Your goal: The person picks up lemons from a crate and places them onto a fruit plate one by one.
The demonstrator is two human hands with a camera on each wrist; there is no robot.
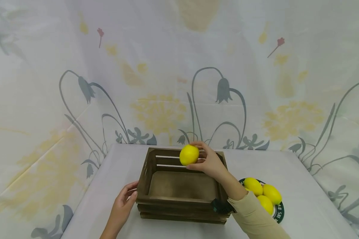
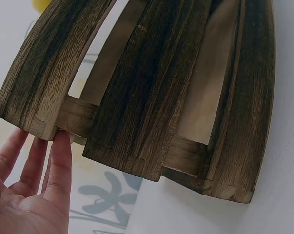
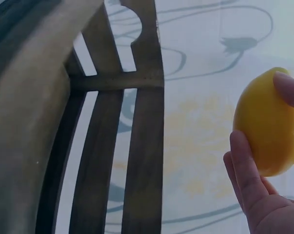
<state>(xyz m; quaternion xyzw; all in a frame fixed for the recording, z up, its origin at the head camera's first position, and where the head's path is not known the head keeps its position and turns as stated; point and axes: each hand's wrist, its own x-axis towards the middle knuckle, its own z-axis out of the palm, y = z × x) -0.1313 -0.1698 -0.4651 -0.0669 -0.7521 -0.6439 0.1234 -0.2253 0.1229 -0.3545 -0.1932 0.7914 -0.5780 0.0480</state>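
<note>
My right hand holds a yellow lemon between thumb and fingers, raised over the back part of a brown wooden crate. The right wrist view shows the lemon with the thumb on one side and fingertips on the other, beside the crate's slats. My left hand is at the crate's left side. In the left wrist view its fingers meet the end of an outer slat, with one fingertip just showing at the slat's far edge.
Several more lemons lie on a round plate with a dark green lettered rim, right of the crate and partly behind the right forearm. A white cloth covers the table. A flower-printed curtain hangs behind and along the sides.
</note>
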